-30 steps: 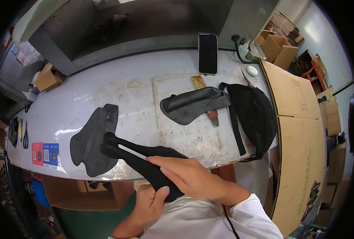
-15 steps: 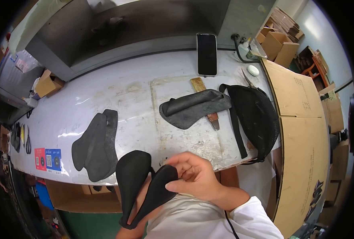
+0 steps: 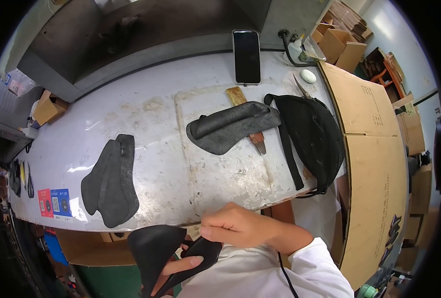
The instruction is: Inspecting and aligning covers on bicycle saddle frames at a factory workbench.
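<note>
A black leather-like cover piece [image 3: 153, 248] with two rounded lobes and a slot between them hangs low in front of me, below the table's front edge. My left hand [image 3: 183, 265] grips it from beneath, its fingers showing through the slot; the rest of that hand is hidden by the piece. With thumb and curled fingers, my right hand [image 3: 240, 227] pinches the upper edge of the right lobe. Left of centre on the table lies a dark grey folded piece [image 3: 111, 181]. A second grey folded piece [image 3: 230, 130] rests over a flat-bladed tool [image 3: 237, 96] farther right.
A black mesh pouch [image 3: 312, 139] with a strap lies at the table's right, scissors [image 3: 301, 87] partly behind it. A phone [image 3: 246, 57] leans at the back. Cardboard [image 3: 374, 184] borders the right side. An open carton [image 3: 96, 247] sits under the table's front edge.
The black piece has dropped lower and turned, and left-hand fingers now show in its slot. My right hand has moved slightly down, its fingers curled tighter. The whole view has shifted a little.
</note>
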Available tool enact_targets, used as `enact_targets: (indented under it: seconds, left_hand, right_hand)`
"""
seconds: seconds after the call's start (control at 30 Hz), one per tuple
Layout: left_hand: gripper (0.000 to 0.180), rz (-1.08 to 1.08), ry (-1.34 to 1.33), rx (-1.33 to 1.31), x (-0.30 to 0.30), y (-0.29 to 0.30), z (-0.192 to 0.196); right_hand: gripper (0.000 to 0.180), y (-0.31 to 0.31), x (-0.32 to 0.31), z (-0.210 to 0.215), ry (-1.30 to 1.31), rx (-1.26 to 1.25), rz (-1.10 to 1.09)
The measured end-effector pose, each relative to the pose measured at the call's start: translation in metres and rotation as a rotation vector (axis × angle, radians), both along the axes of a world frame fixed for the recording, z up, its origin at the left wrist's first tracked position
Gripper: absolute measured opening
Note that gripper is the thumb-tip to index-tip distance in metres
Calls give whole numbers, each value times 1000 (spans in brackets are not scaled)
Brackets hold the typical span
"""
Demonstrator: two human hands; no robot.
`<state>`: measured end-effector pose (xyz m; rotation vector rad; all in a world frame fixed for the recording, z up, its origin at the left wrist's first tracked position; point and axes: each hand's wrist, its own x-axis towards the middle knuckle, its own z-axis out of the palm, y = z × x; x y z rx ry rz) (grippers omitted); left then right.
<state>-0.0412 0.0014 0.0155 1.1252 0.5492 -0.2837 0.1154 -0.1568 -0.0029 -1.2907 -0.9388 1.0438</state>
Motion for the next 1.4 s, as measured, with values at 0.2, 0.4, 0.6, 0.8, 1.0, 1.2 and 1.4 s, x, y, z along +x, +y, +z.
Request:
enact_targets:
  seconds: [0.2,0.4,0.6,0.8,1.0,1.2,1.4]
  left_hand:
    - [41,66,-72,-146,9,-6,8]
    - [39,123,-144,-224,21,-7,12]
    - [38,248,-85,32,-2,-7,-8]
    - [39,367,-171,-223,-4,-13,-37]
    - [28,570,-213,-128,2,-18,-32]
    - [27,474,-237,-98,2,-9,-29]
    - [21,590,-248,-126,8,-16,-24]
  right_hand:
    - [36,3,-12,-11,712,-38,78]
    - [33,8,-18,-9,505,91,-238]
    - [29,2,-13,6,-123,58,-316]
    - [30,13,-30,-1,155,74,-319]
    - [32,6,-31,-1,309,103,-314]
    - [33,11,-40,-4,522,2,-310]
    - [29,6,-36,-2,890,-126,-251]
